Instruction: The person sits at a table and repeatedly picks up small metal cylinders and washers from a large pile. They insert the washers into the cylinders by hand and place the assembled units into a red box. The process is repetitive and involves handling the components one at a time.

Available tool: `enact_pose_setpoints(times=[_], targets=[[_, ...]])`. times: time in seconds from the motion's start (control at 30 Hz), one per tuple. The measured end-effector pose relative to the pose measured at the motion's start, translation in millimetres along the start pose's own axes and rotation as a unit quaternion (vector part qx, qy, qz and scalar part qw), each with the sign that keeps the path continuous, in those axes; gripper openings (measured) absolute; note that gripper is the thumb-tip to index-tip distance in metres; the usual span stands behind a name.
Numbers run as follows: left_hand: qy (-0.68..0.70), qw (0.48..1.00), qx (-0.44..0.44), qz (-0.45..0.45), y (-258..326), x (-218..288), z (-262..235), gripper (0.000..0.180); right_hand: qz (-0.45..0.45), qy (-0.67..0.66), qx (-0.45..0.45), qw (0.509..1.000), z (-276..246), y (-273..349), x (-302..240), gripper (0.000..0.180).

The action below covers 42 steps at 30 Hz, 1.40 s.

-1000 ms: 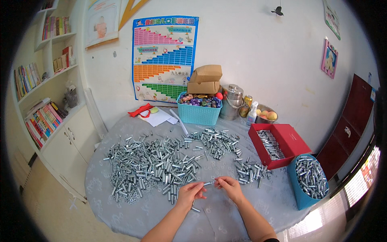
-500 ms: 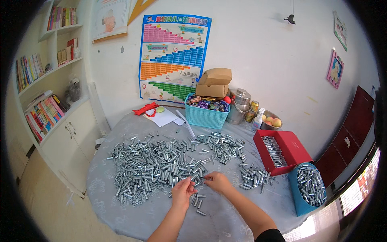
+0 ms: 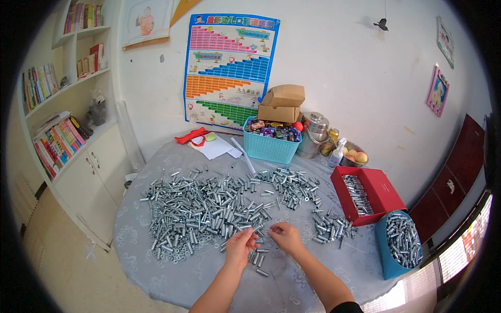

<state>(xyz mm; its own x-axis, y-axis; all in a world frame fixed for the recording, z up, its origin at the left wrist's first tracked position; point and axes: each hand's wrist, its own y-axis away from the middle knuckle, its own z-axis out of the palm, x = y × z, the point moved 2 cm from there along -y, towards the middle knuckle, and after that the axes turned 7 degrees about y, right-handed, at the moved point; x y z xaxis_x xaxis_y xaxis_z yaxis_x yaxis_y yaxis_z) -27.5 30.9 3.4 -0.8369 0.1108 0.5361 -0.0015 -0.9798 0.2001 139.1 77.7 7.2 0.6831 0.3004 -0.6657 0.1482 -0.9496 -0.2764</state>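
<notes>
Where the white wall point(image 3: 334, 68) meets it, a grey-clothed table point(image 3: 156, 261) holds metal sleeves point(image 3: 203, 208).

You are in a home room used for piecework. A bookshelf point(image 3: 52, 120) full of books, a colourful learning chart point(image 3: 227, 70) and a basket of sweets point(image 3: 272, 141) sit around a cloth-covered surface point(image 3: 182, 271) heaped with metal sleeves point(image 3: 203, 206).
</notes>
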Motion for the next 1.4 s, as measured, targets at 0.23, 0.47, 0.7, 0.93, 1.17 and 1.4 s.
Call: enact_pose_setpoints(times=[0.23,0.47,0.7,0.93,1.17,1.4], targets=[[-0.100,0.993,-0.014,-0.060,8.9,-13.2,11.4,0.020,0.033,-0.224,0.017,0.974,-32.2,39.1,-3.5,0.020],[-0.186,0.979,-0.047,-0.068,10.3,-20.7,11.1,0.018,-0.012,-0.188,0.057,0.981,-32.0,50.8,-11.8,0.018],[-0.266,0.958,-0.104,-0.033,17.7,-23.9,26.2,0.016,0.035,-0.123,-0.003,0.992,-34.9,58.8,2.6,0.025],[-0.244,0.964,-0.106,-0.026,18.8,-28.1,27.3,0.017,0.103,-0.188,-0.029,0.976,-32.0,61.1,6.2,0.035],[-0.204,0.977,-0.055,0.000,16.0,-29.9,22.2,0.016,0.099,-0.258,0.022,0.961,-25.6,58.7,10.1,0.020],[-0.109,0.988,0.040,0.098,0.8,-3.4,5.2,0.015,-0.134,0.038,0.061,0.988,-29.2,55.1,-1.7,0.022]])
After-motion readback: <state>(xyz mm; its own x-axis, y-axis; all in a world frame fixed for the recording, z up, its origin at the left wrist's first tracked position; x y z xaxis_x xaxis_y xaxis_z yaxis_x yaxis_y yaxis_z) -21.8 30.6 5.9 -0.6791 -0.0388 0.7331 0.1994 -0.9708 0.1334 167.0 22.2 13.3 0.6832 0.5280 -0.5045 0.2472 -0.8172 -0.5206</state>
